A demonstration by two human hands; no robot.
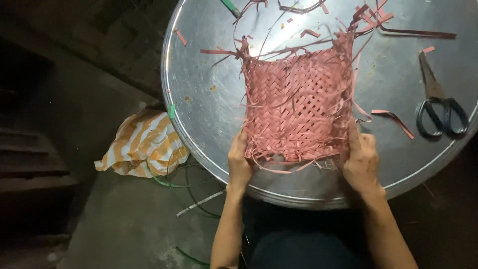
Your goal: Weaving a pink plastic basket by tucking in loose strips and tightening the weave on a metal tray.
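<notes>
A pink woven mat point(298, 102) of flat strips, with loose ends sticking out on every side, stands tilted over a large round metal tray point(209, 60). My left hand point(239, 162) grips its lower left corner. My right hand point(359, 158) grips its lower right corner. Both hands hold the mat by its near edge, just above the tray's rim.
Scissors point(438, 107) with dark handles lie on the tray at the right. Loose pink strips point(393, 119) and scraps are scattered over the tray. An orange-and-white striped cloth point(142, 144) lies on the floor at the left, with thin green strips point(174, 182) beside it.
</notes>
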